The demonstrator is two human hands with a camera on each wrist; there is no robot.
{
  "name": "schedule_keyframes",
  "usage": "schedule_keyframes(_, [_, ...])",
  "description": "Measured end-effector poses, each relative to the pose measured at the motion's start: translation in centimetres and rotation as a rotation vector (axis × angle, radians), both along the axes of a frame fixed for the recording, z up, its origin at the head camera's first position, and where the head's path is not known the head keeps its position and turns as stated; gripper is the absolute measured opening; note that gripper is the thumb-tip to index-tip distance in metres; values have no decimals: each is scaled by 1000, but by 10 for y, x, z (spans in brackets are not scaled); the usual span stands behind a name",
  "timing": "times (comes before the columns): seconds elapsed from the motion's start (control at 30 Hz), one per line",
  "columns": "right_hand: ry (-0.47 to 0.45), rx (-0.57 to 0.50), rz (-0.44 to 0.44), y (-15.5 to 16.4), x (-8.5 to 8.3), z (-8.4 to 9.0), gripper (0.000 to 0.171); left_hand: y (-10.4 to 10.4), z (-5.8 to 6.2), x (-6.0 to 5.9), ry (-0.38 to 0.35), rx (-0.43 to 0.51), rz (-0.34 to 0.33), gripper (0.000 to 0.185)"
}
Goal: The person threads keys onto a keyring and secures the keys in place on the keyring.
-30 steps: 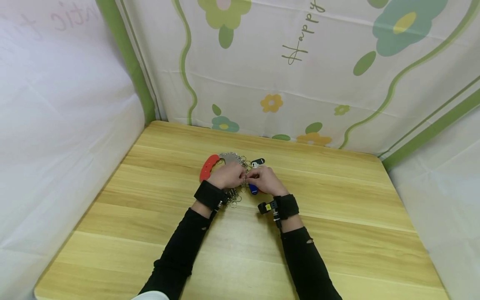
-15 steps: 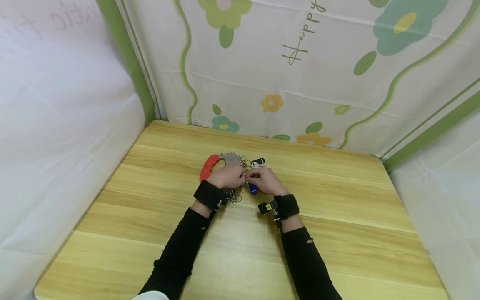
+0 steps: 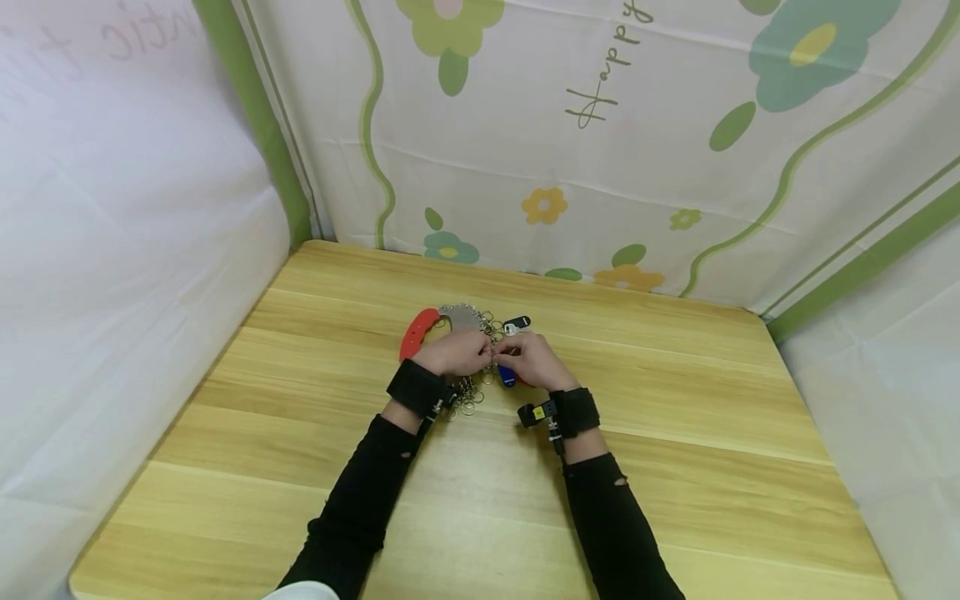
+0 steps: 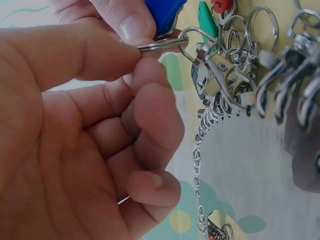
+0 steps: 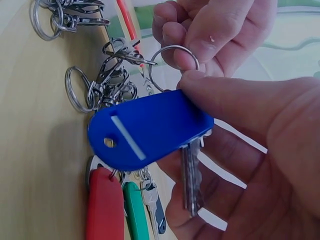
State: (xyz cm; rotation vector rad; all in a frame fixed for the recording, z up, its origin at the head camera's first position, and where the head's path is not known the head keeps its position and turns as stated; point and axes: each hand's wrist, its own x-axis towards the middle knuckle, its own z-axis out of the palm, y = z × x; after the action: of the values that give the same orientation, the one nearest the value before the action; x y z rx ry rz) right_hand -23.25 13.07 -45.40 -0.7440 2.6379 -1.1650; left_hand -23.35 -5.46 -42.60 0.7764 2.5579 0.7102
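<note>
My left hand [image 3: 457,350] pinches a split key ring [image 4: 165,44] between thumb and forefinger. The ring hangs from a small metal clasp [image 4: 217,75]. Opposite it, my right hand [image 3: 534,362] pinches a blue plastic tag [image 5: 145,125] right at the ring, as the right wrist view shows. A silver key [image 5: 191,175] pokes out below this tag; part of it is hidden behind the plastic. Under the left hand lies a grey plate [image 3: 463,317] with a red handle [image 3: 417,333], edged by a metal chain [image 4: 197,165] with several clasps and rings.
A red tag [image 5: 105,205], a green tag [image 5: 136,210] and a key with a black head [image 3: 517,322] lie close beside the right hand. All of it rests on a wooden table [image 3: 675,417]. A flower-printed cloth [image 3: 480,150] stands behind the table's far edge.
Both hands stay almost in place, fingertips together at the key ring. Only slight shifts of the fingers show.
</note>
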Motion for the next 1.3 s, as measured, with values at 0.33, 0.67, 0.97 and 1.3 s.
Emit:
schedule_keyframes(0.33, [-6,-10,4,-1,0,0,8,-1,-1,-1,-34,25,-9,34])
schedule_keyframes(0.67, [-44,4,-24,0,1,5,10,0,-4,-4,-6,17,28,29])
schedule_keyframes(0.97, [-85,43,-44,-1,1,12,17,4,-4,-5,71,-15,78,30])
schedule_keyframes(1.3, [-124,25,-40,-1,0,14,15,6,1,-4,70,-16,100,30])
